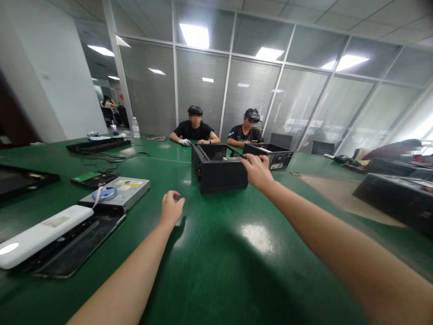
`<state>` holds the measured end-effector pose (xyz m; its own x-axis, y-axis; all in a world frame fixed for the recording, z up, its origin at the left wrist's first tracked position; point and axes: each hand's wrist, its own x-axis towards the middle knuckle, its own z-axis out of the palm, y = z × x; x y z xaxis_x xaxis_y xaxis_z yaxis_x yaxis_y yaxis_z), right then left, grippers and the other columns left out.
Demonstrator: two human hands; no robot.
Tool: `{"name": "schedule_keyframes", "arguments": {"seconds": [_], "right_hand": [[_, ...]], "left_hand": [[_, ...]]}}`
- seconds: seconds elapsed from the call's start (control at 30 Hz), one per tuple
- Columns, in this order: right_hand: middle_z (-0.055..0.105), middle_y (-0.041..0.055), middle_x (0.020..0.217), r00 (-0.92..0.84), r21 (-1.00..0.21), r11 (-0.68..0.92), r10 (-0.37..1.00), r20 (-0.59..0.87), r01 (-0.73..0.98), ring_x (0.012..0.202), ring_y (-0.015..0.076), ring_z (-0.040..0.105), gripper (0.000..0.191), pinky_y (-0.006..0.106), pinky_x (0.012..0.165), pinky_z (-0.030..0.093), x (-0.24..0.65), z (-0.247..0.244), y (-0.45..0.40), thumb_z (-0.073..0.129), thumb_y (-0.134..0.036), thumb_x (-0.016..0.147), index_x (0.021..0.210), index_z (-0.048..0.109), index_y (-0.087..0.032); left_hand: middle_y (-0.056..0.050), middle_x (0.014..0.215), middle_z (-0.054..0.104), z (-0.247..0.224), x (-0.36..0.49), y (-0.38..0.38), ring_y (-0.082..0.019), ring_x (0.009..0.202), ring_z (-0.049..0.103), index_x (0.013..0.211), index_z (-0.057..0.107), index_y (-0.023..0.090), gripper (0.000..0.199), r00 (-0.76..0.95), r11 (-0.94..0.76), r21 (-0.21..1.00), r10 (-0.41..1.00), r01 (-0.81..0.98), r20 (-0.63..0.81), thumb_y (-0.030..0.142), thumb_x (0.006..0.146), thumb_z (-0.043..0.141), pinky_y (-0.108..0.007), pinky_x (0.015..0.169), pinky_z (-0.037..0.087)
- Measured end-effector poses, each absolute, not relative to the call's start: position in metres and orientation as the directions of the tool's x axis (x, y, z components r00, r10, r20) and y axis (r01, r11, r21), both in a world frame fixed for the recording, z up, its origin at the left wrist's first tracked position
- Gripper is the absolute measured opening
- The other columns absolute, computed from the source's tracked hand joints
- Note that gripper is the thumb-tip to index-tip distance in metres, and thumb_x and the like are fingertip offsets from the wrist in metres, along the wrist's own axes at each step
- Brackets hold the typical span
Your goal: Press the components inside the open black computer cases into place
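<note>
A black computer case (223, 175) lies on the green table (209, 253) with its top side open, so part of its inside shows. My right hand (259, 170) reaches forward and has its fingers hooked over the case's near right edge. To the left of the case, just above the tabletop, is my left hand (172, 207). Its fingers are loosely bent with a gap to the thumb, and nothing shows between them.
Behind sits a second open case (275, 155). At left are an optical drive (125, 192), a white elongated device (47, 234), dark panels (84, 246) and a green circuit board (89, 177). Another black case (395, 198) stands at right. Two people (194, 128) sit across the table.
</note>
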<state>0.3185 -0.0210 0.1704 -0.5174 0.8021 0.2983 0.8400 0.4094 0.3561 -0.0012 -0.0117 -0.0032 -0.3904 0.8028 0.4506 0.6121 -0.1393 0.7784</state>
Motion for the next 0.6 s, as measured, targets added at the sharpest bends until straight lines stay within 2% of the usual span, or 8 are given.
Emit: {"name": "schedule_keyframes", "arguments": {"seconds": [0.07, 0.13, 0.23, 0.3, 0.47, 0.6], "right_hand": [[0.038, 0.0214, 0.151, -0.47, 0.27, 0.39, 0.794, 0.387, 0.881, 0.132, 0.0289, 0.043, 0.051, 0.048, 0.105, 0.029, 0.31, 0.135, -0.017, 0.046, -0.017, 0.088, 0.138, 0.049, -0.014], [0.041, 0.0202, 0.148, -0.458, 0.15, 0.44, 0.769, 0.446, 0.885, 0.13, 0.0264, 0.045, 0.046, 0.046, 0.106, 0.026, 0.307, 0.099, -0.021, 0.047, -0.012, 0.086, 0.131, 0.054, -0.015], [0.048, 0.0179, 0.143, -0.491, 0.03, 0.539, 0.742, 0.457, 0.842, 0.127, 0.0256, 0.048, 0.035, 0.046, 0.106, 0.025, 0.315, 0.055, -0.033, 0.051, -0.016, 0.084, 0.118, 0.061, -0.017], [0.053, 0.0159, 0.137, -0.431, -0.075, 0.529, 0.758, 0.49, 0.846, 0.122, 0.0247, 0.052, 0.028, 0.046, 0.105, 0.027, 0.328, 0.035, -0.041, 0.053, -0.02, 0.085, 0.111, 0.063, -0.018], [0.064, 0.0094, 0.114, -0.243, -0.345, 0.485, 0.796, 0.554, 0.804, 0.108, 0.0228, 0.06, 0.011, 0.043, 0.1, 0.037, 0.369, 0.012, -0.052, 0.053, -0.023, 0.084, 0.085, 0.064, -0.02], [0.064, 0.0091, 0.106, -0.118, -0.469, 0.45, 0.805, 0.581, 0.76, 0.1, 0.0226, 0.063, 0.012, 0.038, 0.093, 0.047, 0.392, 0.011, -0.055, 0.053, -0.024, 0.084, 0.074, 0.06, -0.021]], "left_hand": [[-0.004, 0.092, 0.055, -0.002, 0.001, -0.012, -0.019, 0.072, 0.055, 0.088, 0.053, 0.022, 0.019, -0.358, -0.155, 0.767, 0.816, 0.622, 0.455, 0.03, 0.073, 0.06, -0.039, 0.082, 0.048], [-0.004, 0.093, 0.055, -0.002, 0.003, -0.012, -0.019, 0.071, 0.056, 0.087, 0.054, 0.022, 0.017, -0.343, -0.163, 0.765, 0.822, 0.623, 0.454, 0.03, 0.073, 0.059, -0.039, 0.082, 0.048], [-0.004, 0.092, 0.055, -0.001, 0.004, -0.011, -0.019, 0.072, 0.056, 0.083, 0.057, 0.022, 0.013, -0.336, -0.159, 0.758, 0.825, 0.633, 0.454, 0.031, 0.074, 0.058, -0.038, 0.082, 0.048], [-0.004, 0.091, 0.056, -0.001, 0.004, -0.012, -0.019, 0.072, 0.057, 0.08, 0.059, 0.022, 0.011, -0.323, -0.163, 0.752, 0.83, 0.639, 0.454, 0.031, 0.074, 0.058, -0.038, 0.082, 0.048], [-0.004, 0.089, 0.058, 0.003, 0.008, -0.017, -0.019, 0.071, 0.058, 0.074, 0.061, 0.022, 0.01, -0.278, -0.186, 0.736, 0.844, 0.651, 0.458, 0.03, 0.075, 0.056, -0.036, 0.08, 0.048], [-0.004, 0.09, 0.06, 0.009, 0.012, -0.025, -0.019, 0.072, 0.059, 0.073, 0.061, 0.021, 0.013, -0.247, -0.199, 0.72, 0.851, 0.665, 0.464, 0.032, 0.076, 0.055, -0.035, 0.078, 0.048]]}}
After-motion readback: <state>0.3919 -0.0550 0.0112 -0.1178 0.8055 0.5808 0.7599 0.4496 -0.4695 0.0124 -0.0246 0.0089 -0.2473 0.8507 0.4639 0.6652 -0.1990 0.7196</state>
